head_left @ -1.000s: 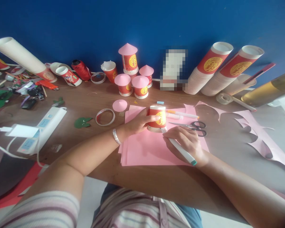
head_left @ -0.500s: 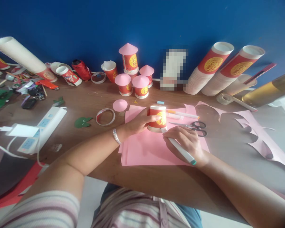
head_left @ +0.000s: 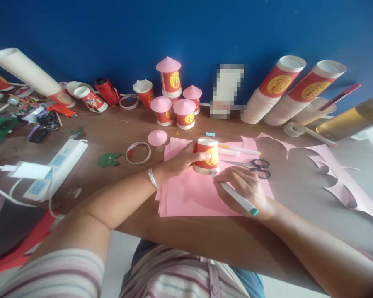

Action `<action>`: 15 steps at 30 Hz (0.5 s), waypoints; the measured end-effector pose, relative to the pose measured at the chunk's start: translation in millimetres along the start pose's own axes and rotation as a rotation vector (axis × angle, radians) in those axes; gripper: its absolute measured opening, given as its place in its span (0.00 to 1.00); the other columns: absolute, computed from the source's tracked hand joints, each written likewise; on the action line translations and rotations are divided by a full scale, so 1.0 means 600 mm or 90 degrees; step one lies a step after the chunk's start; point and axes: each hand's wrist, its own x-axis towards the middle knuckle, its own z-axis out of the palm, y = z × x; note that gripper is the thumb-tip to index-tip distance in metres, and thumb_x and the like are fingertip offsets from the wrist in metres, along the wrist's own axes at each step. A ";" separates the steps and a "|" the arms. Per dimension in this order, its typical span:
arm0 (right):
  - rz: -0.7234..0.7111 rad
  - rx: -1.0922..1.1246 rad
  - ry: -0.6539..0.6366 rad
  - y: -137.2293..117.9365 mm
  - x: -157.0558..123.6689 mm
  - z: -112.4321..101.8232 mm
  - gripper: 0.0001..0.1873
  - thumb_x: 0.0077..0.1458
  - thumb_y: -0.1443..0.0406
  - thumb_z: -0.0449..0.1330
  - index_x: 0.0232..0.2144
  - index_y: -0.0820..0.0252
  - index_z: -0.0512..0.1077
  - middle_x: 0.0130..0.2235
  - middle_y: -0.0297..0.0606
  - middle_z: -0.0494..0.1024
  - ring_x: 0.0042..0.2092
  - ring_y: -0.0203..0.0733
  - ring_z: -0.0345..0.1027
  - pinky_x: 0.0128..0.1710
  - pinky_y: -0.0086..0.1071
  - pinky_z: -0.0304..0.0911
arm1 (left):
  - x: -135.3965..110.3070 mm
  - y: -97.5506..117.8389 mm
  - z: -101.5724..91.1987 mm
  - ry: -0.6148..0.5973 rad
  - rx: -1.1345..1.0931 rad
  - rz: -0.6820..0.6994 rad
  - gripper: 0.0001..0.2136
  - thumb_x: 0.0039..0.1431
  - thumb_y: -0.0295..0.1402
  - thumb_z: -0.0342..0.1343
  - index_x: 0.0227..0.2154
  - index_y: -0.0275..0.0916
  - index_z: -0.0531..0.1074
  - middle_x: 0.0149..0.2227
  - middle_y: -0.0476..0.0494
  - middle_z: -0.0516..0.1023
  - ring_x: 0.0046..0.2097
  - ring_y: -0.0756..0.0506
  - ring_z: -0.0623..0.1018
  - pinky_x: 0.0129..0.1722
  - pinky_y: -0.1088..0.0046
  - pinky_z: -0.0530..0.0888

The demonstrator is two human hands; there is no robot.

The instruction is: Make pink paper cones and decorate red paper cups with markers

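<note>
An upturned red paper cup (head_left: 207,155) with a gold emblem stands on a stack of pink paper sheets (head_left: 192,194) in the middle of the table. My left hand (head_left: 180,159) is wrapped round the cup's left side and holds it down. My right hand (head_left: 244,188) grips a white marker with a teal cap (head_left: 239,199), its tip against the paper at the cup's lower right rim. Scissors (head_left: 255,165) and a white pen (head_left: 238,149) lie just right of the cup.
Behind stand several red cups with pink cone lids (head_left: 174,109), a loose pink cone (head_left: 157,137), and a tape ring (head_left: 138,152). Cup stacks (head_left: 295,91) lean at right by cut pink paper (head_left: 338,174). A power strip (head_left: 54,167) and craft clutter lie left.
The marker tip has slid a little along the cup's base rim. My left hand and the cup have stayed nearly still.
</note>
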 end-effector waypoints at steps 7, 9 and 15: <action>-0.008 0.002 -0.001 0.000 0.001 -0.002 0.13 0.56 0.78 0.60 0.37 0.55 0.69 0.27 0.30 0.76 0.26 0.37 0.71 0.29 0.31 0.68 | 0.002 0.000 -0.003 -0.013 0.036 0.011 0.14 0.56 0.40 0.66 0.42 0.37 0.80 0.39 0.41 0.80 0.41 0.45 0.79 0.41 0.69 0.77; -0.015 0.009 0.006 0.001 0.001 -0.004 0.13 0.57 0.78 0.60 0.38 0.55 0.70 0.28 0.31 0.77 0.27 0.37 0.72 0.30 0.32 0.69 | 0.002 0.000 -0.004 -0.031 0.025 0.014 0.15 0.56 0.41 0.66 0.42 0.37 0.80 0.40 0.40 0.81 0.42 0.44 0.79 0.42 0.68 0.77; -0.018 0.003 0.016 0.004 0.001 -0.005 0.13 0.58 0.78 0.61 0.40 0.56 0.70 0.29 0.32 0.77 0.28 0.37 0.72 0.30 0.32 0.70 | 0.000 0.000 -0.002 0.010 0.036 0.025 0.14 0.56 0.39 0.66 0.41 0.36 0.80 0.40 0.40 0.81 0.43 0.43 0.79 0.41 0.71 0.77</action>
